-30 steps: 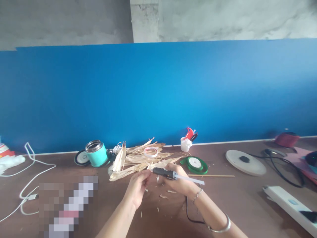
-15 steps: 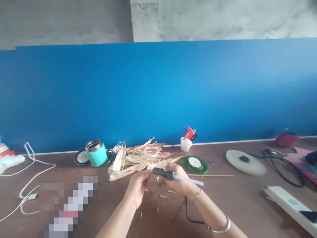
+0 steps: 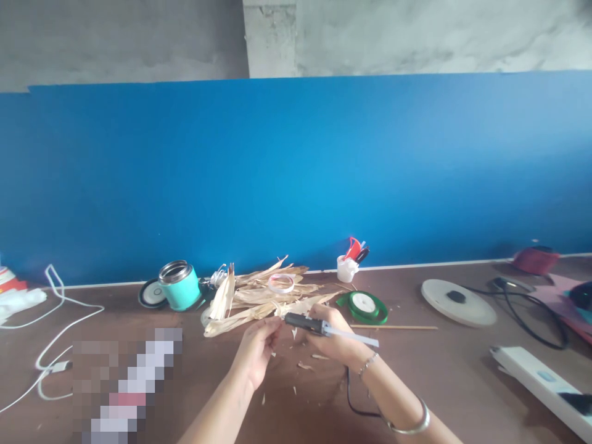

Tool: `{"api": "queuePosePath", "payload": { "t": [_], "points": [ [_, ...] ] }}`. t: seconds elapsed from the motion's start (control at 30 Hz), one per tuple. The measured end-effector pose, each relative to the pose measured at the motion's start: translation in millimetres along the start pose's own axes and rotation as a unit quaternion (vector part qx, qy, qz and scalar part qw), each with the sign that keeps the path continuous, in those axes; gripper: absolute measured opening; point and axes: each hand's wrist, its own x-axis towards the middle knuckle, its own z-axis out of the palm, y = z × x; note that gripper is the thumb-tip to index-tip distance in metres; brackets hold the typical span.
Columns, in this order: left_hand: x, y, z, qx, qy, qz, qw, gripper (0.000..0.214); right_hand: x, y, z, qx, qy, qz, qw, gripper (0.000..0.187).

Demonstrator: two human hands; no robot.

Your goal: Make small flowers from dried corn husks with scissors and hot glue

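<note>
In my right hand [image 3: 333, 336] is a black glue gun [image 3: 305, 322], with a whitish glue stick [image 3: 356, 337] sticking out of its back end and its cord hanging below. Its front end points left, close to the fingertips of my left hand [image 3: 259, 345]. My left hand is closed in a pinch. A pale bit of husk shows by its fingertips, but what exactly they grip is too small to make out. Just beyond both hands lies a heap of dried corn husks [image 3: 263, 302], with a roll of tape [image 3: 281, 283] on top.
A spool of green ribbon [image 3: 365, 307] and a thin wooden stick [image 3: 402, 327] lie to the right. Further right are a white round disc [image 3: 435, 302] and a power strip [image 3: 536, 385]. A turquoise container [image 3: 180, 290], a white cup [image 3: 346, 269] and a white cable [image 3: 60, 333] stand or lie around.
</note>
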Motion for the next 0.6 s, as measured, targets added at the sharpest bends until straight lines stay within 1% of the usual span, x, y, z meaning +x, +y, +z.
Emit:
{"api": "queuePosePath", "payload": {
  "t": [0.23, 0.4, 0.6],
  "points": [
    [-0.5, -0.5, -1.2, -0.005, -0.008, -0.001, 1.0, 0.017, -0.4, 2.3, 1.2, 0.001, -0.001, -0.003, 1.0, 0.009],
    [-1.0, 1.0, -0.8, -0.011, -0.007, -0.002, 1.0, 0.016, -0.7, 2.2, 1.7, 0.002, 0.007, 0.025, 1.0, 0.006],
    [0.0, 0.1, -1.0, -0.014, -0.002, -0.007, 1.0, 0.016, 0.0, 3.2, 1.7, -0.002, 0.001, 0.024, 1.0, 0.005]
  ]
}}
